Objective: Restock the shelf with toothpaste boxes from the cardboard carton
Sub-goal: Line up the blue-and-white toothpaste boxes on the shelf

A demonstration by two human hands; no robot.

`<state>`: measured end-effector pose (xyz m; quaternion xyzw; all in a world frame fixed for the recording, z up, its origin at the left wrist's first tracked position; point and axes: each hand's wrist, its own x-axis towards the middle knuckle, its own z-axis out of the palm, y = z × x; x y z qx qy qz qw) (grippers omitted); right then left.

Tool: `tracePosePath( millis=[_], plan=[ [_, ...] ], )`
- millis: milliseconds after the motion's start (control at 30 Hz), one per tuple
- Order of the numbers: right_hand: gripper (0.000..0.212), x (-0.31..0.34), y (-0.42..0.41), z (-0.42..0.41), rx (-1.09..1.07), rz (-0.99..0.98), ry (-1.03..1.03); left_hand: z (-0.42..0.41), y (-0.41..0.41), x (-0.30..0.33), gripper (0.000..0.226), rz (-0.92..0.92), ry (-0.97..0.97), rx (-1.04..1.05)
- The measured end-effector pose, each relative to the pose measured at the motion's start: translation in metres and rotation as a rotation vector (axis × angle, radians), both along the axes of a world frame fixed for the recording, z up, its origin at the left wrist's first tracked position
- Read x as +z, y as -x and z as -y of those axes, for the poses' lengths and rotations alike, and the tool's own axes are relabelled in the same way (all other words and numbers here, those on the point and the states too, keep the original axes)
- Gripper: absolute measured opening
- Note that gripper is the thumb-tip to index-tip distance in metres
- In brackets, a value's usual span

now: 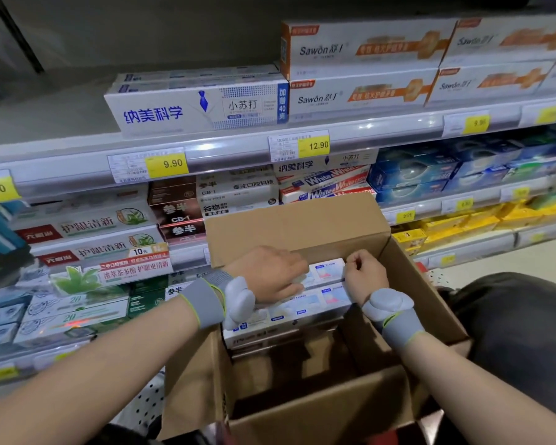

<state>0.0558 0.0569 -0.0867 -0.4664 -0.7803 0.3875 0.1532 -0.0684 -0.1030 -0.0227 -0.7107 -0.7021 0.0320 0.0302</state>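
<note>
Toothpaste boxes point(326, 273) are seen stacked against the far wall inside an open cardboard carton point(289, 232) held before a stocked shelf point(225, 146). The top box is gripped at its ends by the left hand point(270, 273) and the right hand point(363, 274), fingers curled.

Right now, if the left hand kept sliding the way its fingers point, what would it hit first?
Probably the right hand: the left hand points rightward along the top toothpaste box toward it, though depth is unclear.
</note>
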Motion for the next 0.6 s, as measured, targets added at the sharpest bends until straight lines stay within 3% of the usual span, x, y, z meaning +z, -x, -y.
tracePosePath(
  millis=[300, 600],
  plan=[
    [0.064, -0.004, 0.001, 0.0, 0.095, 0.222, 0.282, -0.001, -0.01, -0.009, 0.036, 0.009, 0.184, 0.089],
    [0.062, -0.003, 0.0, 0.002, 0.107, 0.183, 0.383, -0.001, -0.016, -0.007, 0.047, -0.017, 0.234, 0.089]
  ],
)
